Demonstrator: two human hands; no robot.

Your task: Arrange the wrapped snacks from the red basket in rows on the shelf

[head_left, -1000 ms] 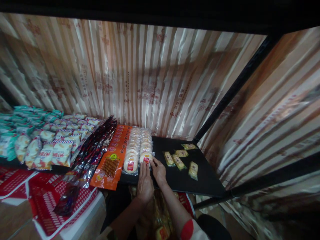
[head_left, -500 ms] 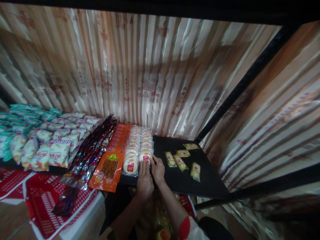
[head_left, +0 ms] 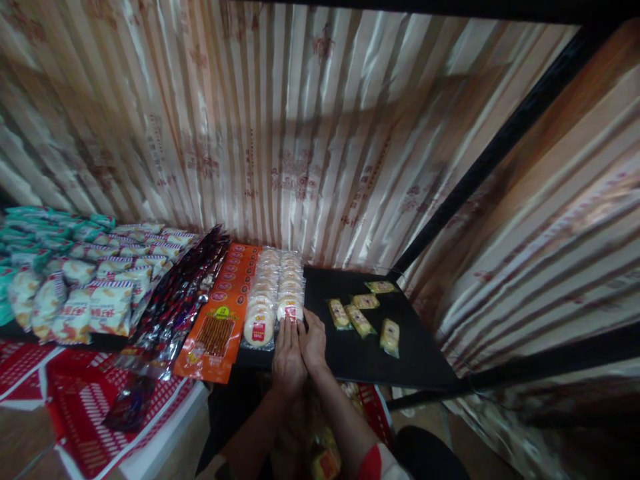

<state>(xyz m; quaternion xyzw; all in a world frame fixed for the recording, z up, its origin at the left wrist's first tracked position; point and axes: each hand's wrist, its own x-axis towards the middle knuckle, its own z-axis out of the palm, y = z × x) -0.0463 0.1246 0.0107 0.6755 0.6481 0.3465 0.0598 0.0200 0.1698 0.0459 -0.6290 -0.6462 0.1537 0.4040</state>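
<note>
As hands [head_left: 289,363] [head_left: 314,341] touch right row of wrapped discs [head_left: 291,287] | long axis: toward curtain [head_left: 293,100] | grip unclear

We see print but can read none of it for certain: white lettering on the red labels [head_left: 259,331] of the front crackers [head_left: 261,312], red characters on the white bags [head_left: 111,307], a yellow badge [head_left: 223,313] on the orange pack [head_left: 240,307], vertical characters down the curtain [head_left: 325,100].

We brought our right hand [head_left: 313,340] inward from slightly apart until it lay against our left hand [head_left: 289,360] at the near end of the white round snacks [head_left: 290,287], while the black overhead bar [head_left: 500,9] slid higher in our view.
</note>
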